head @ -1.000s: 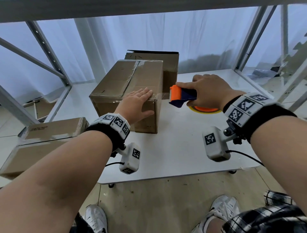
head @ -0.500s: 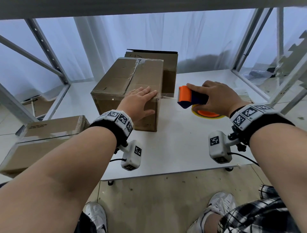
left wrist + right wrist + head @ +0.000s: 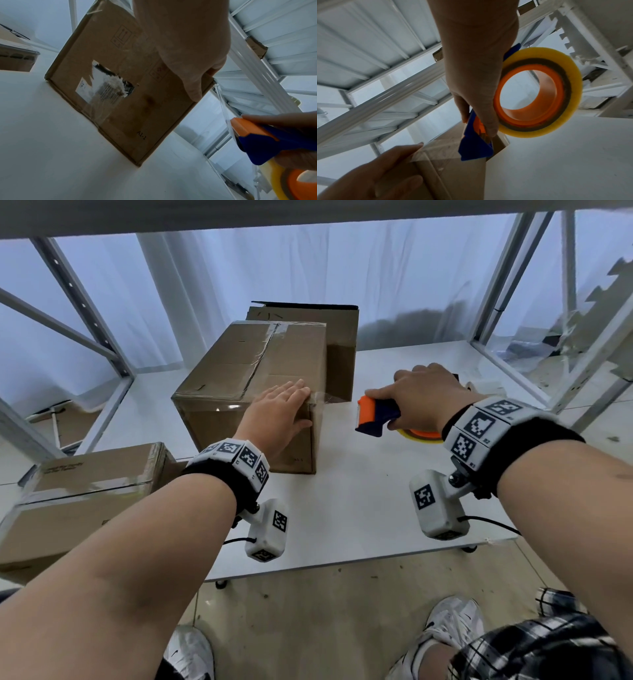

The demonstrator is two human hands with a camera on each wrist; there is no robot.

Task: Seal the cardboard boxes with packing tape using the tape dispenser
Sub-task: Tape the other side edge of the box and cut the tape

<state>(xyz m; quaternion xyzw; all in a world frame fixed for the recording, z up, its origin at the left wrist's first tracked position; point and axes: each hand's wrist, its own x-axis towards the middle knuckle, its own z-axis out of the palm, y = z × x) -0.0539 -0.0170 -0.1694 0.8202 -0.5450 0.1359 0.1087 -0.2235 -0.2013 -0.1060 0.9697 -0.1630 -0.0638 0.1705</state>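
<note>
A closed cardboard box [image 3: 250, 378] stands on the white table [image 3: 359, 498], with clear tape along its top seam. My left hand [image 3: 279, 414] lies flat with straight fingers on the box's near right top corner [image 3: 202, 86]. My right hand [image 3: 428, 402] grips the blue and orange tape dispenser [image 3: 375, 419] to the right of the box, a little above the table. Its yellow tape roll [image 3: 537, 92] sits under the hand. A clear strip of tape [image 3: 223, 105] stretches from the box corner to the dispenser's orange head [image 3: 243, 127].
A second, taller cardboard box [image 3: 339, 337] stands right behind the first. A taped box [image 3: 78, 498] sits lower at the left, beside the table. Metal rack posts [image 3: 85, 313] frame both sides, with a shelf overhead. My feet are below the table's front edge.
My right hand has pulled the dispenser away from the box to the right, drawing out a strip of tape. The left hand stays pressed on the box corner.
</note>
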